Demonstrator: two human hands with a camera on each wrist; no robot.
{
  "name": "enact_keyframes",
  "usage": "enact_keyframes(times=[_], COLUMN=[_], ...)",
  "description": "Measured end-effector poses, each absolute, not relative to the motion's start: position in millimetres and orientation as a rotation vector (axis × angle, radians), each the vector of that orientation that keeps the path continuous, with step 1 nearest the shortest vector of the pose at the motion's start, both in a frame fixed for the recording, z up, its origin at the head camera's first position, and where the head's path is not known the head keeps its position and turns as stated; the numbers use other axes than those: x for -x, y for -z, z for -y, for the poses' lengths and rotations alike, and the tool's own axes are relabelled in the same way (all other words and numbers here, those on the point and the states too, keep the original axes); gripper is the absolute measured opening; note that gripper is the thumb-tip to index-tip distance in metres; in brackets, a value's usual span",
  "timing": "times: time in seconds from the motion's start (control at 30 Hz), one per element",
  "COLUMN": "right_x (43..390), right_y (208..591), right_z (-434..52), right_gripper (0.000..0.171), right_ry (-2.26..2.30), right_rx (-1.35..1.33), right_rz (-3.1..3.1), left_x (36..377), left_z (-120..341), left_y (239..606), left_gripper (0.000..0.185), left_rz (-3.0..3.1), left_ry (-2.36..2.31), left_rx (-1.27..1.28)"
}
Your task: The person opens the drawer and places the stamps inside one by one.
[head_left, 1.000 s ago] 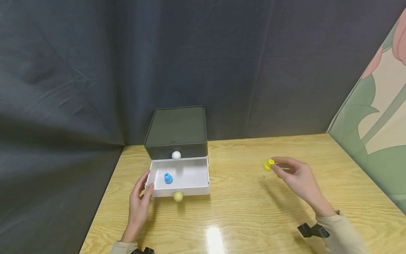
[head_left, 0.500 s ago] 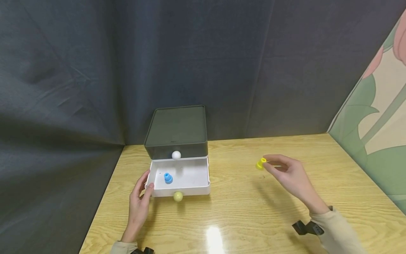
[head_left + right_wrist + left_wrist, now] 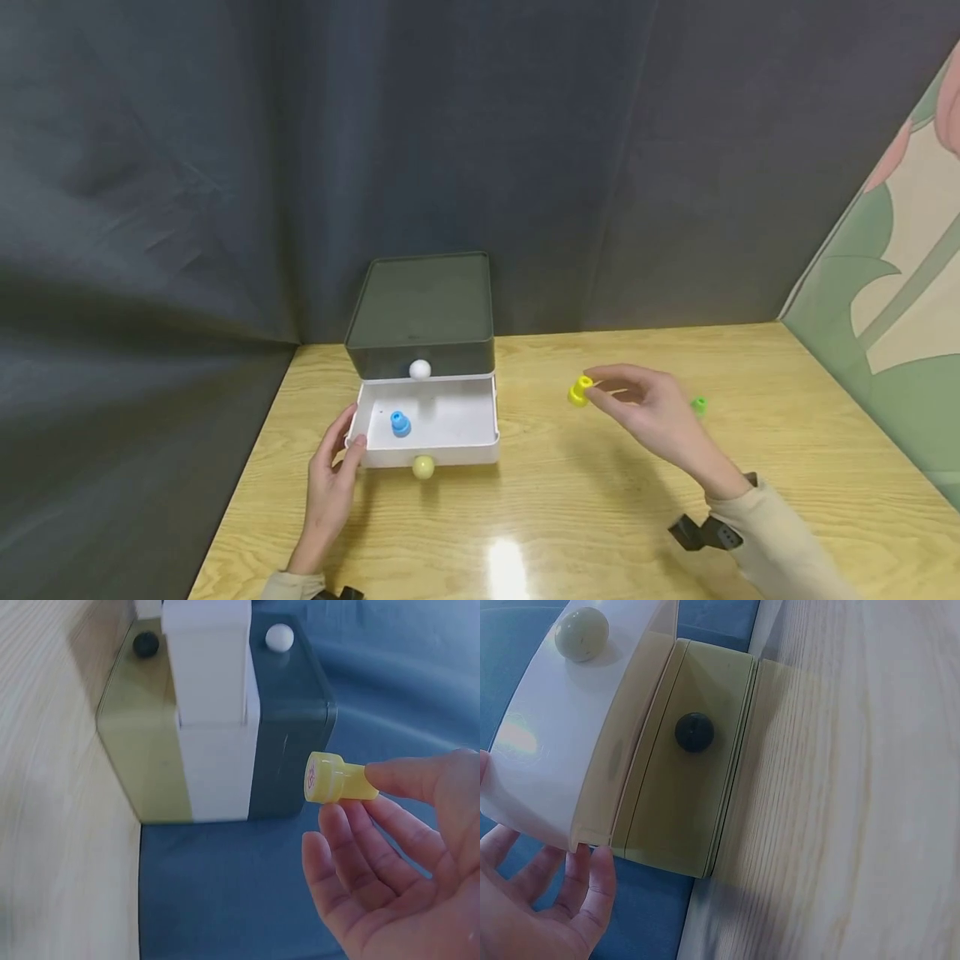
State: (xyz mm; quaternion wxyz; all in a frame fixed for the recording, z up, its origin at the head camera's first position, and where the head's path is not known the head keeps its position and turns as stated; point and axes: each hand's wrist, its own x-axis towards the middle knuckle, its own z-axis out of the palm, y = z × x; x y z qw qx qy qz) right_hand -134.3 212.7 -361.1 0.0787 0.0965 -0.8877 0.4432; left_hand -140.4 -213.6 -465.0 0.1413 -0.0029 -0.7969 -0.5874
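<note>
Pinching the yellow stamp (image 3: 579, 390) in my right hand (image 3: 651, 410), I should lower it gently into the open drawer (image 3: 457, 417) my left hand (image 3: 333, 483) steadies with straight fingers.

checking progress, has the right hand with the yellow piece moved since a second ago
Yes. The right hand, pinching the yellow piece, has moved left across the table, closer to the open white drawer.

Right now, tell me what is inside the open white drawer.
The open white drawer holds one small blue piece, standing near its left side on the bare white floor. The back of the drawer, under the dark box, is covered and cannot be seen.
</note>
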Motion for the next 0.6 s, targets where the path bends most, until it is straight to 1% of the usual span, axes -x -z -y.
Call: enact_keyframes(times=[0.33, 0.6], right_x=[155, 170], right_y=[348, 343], right_z=[-169, -130], right_gripper=[0.023, 0.021], right_ry=[-1.442, -1.571], right_rx=[-0.505, -0.636], right_rz=[2.634, 2.624], left_x=[142, 141], left_z=[217, 220], left_y=[464, 463], left_gripper=[0.047, 0.048], left_rz=[2.273, 2.289], left_ry=[1.695, 1.698], left_rx=[0.007, 0.003])
